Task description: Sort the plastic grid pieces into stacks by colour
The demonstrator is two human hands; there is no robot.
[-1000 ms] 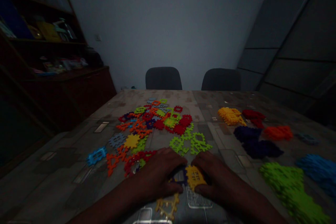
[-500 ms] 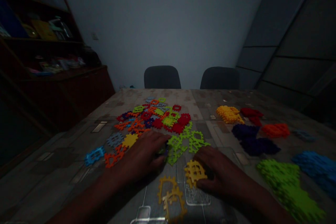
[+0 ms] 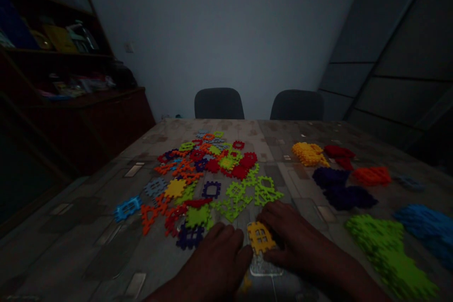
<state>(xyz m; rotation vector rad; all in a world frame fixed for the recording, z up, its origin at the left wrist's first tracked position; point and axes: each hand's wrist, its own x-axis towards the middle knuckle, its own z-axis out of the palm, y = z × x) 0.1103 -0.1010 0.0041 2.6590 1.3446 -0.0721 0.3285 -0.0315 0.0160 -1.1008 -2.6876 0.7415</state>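
My right hand (image 3: 283, 231) grips a small stack of yellow toothed building pieces (image 3: 261, 237), the top one with a window grid, between thumb and fingers. Close beside it, my left hand (image 3: 224, 255) is curled low over the table, its thumb near the held stack. A bit of a yellow piece (image 3: 245, 285) shows below the left hand; what its fingers hold is hidden. Ahead of the hands lie loose green pieces (image 3: 235, 191) and a purple square frame (image 3: 211, 189). A purple window piece (image 3: 190, 236) and a green piece (image 3: 198, 216) lie by the left knuckles.
A mixed heap of coloured pieces (image 3: 212, 155) spreads over the left-middle table. Sorted piles stand at the right: yellow (image 3: 308, 154), red (image 3: 339, 155), purple (image 3: 343, 191), orange (image 3: 371, 175), green (image 3: 387, 250) and blue (image 3: 428, 226). Two chairs (image 3: 219, 104) are behind the table.
My left hand has moved from the loose pieces toward me, over the yellow frames, uncovering purple, green and red pieces. My right hand keeps the yellow stack almost in place.
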